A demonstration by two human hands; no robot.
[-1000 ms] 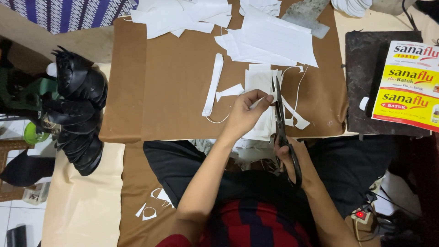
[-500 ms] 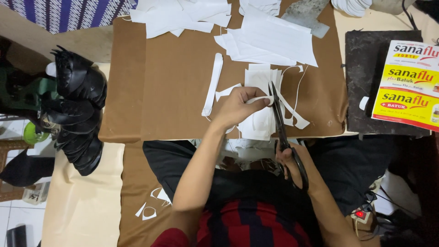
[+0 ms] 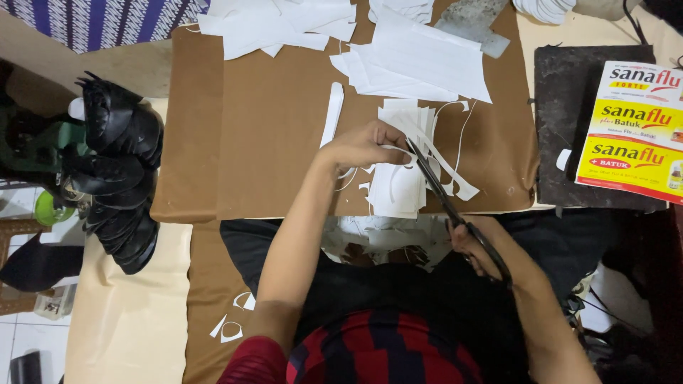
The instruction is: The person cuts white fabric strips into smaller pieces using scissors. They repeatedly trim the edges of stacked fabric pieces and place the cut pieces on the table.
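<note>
My left hand (image 3: 366, 146) presses down on a small stack of white sheets (image 3: 398, 188) on a brown paper-covered board (image 3: 270, 135). Its fingers grip the stack's upper part. My right hand (image 3: 477, 245) holds long black scissors (image 3: 441, 192) by the handles near the board's front edge. The blades point up and left into the white stack, right beside my left fingers. Thin curved white offcuts (image 3: 455, 178) hang to the right of the blades. A long white strip (image 3: 331, 114) lies just left of my left hand.
More white sheets (image 3: 427, 64) and scraps (image 3: 263, 28) lie at the board's far side. Black shoe parts (image 3: 117, 178) are piled at the left. A dark slab (image 3: 569, 121) with a yellow, red and white printed sheet (image 3: 633, 135) lies at the right. White scraps (image 3: 231, 327) lie on the brown paper below.
My left hand slid left and down onto the stack, flattening over it. The scissors cut further up into the white sheets. The right hand stays near the board's edge.
</note>
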